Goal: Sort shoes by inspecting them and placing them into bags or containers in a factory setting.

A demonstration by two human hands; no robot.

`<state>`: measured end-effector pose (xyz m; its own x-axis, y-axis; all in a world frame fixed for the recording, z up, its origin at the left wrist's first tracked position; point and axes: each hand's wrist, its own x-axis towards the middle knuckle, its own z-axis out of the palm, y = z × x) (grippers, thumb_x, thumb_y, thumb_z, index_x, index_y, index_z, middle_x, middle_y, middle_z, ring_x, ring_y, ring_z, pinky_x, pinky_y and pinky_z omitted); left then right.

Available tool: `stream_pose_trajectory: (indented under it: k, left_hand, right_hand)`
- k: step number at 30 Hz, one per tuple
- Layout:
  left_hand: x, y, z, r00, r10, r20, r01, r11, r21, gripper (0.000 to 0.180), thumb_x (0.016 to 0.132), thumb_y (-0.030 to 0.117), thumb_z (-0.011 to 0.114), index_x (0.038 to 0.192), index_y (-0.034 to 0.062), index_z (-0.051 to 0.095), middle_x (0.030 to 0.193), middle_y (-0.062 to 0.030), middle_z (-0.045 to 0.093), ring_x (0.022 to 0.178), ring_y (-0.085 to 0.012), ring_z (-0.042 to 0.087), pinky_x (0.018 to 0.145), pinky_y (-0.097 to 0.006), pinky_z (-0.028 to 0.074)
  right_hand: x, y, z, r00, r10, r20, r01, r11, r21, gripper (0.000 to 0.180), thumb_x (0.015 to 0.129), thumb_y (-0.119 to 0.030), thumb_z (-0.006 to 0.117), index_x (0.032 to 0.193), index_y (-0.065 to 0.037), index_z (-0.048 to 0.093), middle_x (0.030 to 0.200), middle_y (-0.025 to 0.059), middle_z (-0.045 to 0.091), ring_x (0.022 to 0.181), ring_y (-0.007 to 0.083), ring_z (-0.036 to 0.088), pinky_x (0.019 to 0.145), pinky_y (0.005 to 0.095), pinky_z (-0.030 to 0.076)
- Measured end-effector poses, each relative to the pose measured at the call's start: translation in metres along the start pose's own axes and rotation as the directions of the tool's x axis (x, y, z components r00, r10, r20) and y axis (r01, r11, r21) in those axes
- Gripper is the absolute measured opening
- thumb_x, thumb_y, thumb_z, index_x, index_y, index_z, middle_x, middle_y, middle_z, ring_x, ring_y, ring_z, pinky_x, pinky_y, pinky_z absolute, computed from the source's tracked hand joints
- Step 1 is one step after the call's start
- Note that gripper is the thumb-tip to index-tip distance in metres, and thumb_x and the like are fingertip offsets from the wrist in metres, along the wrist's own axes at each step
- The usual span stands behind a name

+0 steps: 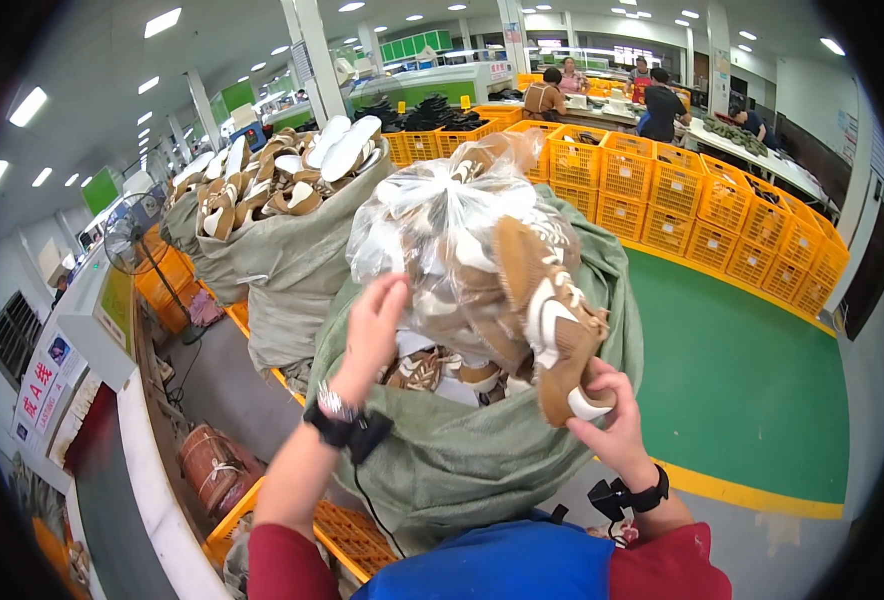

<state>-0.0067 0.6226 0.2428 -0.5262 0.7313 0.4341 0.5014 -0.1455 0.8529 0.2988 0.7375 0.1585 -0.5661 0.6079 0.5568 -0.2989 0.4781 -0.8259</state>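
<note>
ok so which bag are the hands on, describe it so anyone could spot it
Start at the big grey-green sack in front of the person. On its open top sits a clear plastic bag, knotted, full of tan and white shoes. The neighbouring sack holds loose shoes.

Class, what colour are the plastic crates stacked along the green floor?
The plastic crates are orange-yellow, seen best in the head view.

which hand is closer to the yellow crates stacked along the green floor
Right. The right hand grips the clear bag of shoes at its lower right, on the side of the yellow crates. The left hand presses the bag's left side, farther from them.
</note>
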Motion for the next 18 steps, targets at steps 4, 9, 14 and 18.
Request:
stream_pose_trajectory:
  k: [4, 9, 14, 18]
  left_hand:
    - [0.101, -0.012, -0.019, 0.919, 0.386, -0.075, -0.291, 0.797, 0.53, 0.04, 0.08, 0.017, 0.063, 0.113, -0.0027, 0.053, 0.108, -0.0188, 0.058, 0.102, -0.0316, 0.055, 0.089, -0.036, 0.043]
    - [0.166, -0.002, -0.018, 0.927, 0.345, 0.15, -0.299, 0.434, 0.85, 0.038, 0.079, 0.028, 0.061, 0.105, 0.0016, 0.058, 0.1, -0.0207, 0.06, 0.09, -0.0355, 0.058, 0.082, -0.041, 0.046]
    - [0.173, 0.015, 0.004, 0.836, 0.09, 0.542, -0.502, 0.527, 0.686, 0.042, 0.085, 0.039, 0.053, 0.087, -0.003, 0.06, 0.077, -0.0197, 0.062, 0.079, -0.0323, 0.06, 0.074, -0.04, 0.047]
    - [0.192, 0.018, 0.009, 0.827, -0.224, 0.516, -0.064, 0.874, 0.481, 0.051, 0.09, 0.049, 0.043, 0.088, 0.0005, 0.058, 0.069, -0.0051, 0.056, 0.066, -0.0166, 0.056, 0.064, -0.031, 0.048]
  right_hand:
    - [0.008, 0.016, -0.019, 0.997, -0.07, -0.022, 0.06, 0.947, -0.315, 0.05, 0.062, -0.013, 0.077, 0.102, -0.005, 0.048, 0.123, 0.0237, 0.046, 0.114, 0.0318, 0.049, 0.094, 0.0375, 0.039]
    - [0.029, 0.019, -0.026, 0.988, -0.138, -0.065, 0.118, 0.962, -0.247, 0.046, 0.059, -0.015, 0.079, 0.093, -0.006, 0.05, 0.123, 0.027, 0.046, 0.115, 0.0362, 0.048, 0.095, 0.0399, 0.038]
    - [0.123, 0.0, -0.009, 0.96, -0.275, -0.055, 0.237, 0.899, -0.369, 0.04, 0.064, -0.018, 0.077, 0.091, -0.004, 0.05, 0.123, 0.027, 0.047, 0.116, 0.0371, 0.047, 0.096, 0.0398, 0.037]
    - [0.201, -0.004, 0.017, 0.93, -0.364, -0.045, 0.28, 0.785, -0.553, 0.039, 0.07, -0.023, 0.072, 0.095, -0.003, 0.05, 0.11, 0.0227, 0.055, 0.105, 0.0325, 0.054, 0.087, 0.0361, 0.042]
